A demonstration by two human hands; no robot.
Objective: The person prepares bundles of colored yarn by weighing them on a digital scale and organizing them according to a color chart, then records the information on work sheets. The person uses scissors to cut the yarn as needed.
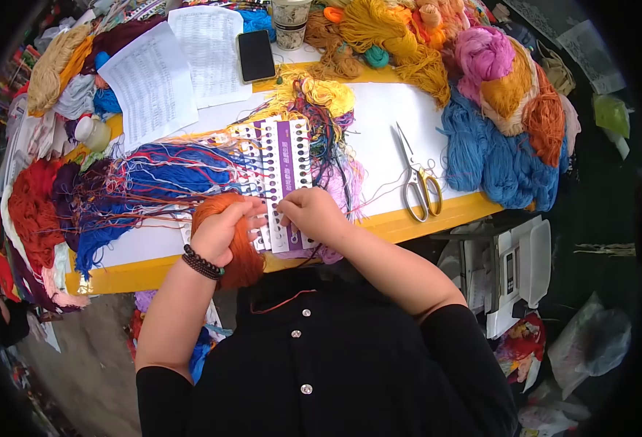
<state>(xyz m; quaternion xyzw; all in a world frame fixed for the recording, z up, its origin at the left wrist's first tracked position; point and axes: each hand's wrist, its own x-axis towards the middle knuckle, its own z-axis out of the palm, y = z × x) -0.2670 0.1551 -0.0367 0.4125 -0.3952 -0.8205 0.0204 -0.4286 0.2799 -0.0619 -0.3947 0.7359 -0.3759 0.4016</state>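
Observation:
My left hand (226,224), with a dark bead bracelet at the wrist, is curled around a thick skein of rust-orange thread (244,258). Its fingertips reach the edge of a white-and-purple card (284,156) with punched holes along both sides. My right hand (312,213) is closed in a pinch over the lower part of this card. What lies between its fingertips is too small to make out. Blue, red and white threads (182,169) run leftward from the card's holes. Yellow and dark threads (324,109) bunch at its upper right.
Gold-handled scissors (417,178) lie right of the card on the white tabletop (383,109). Blue skeins (481,156) and a pink one (485,54) are piled at right. Printed sheets (150,84), a phone (256,56), a cup (290,25) and a jar (92,133) sit farther back.

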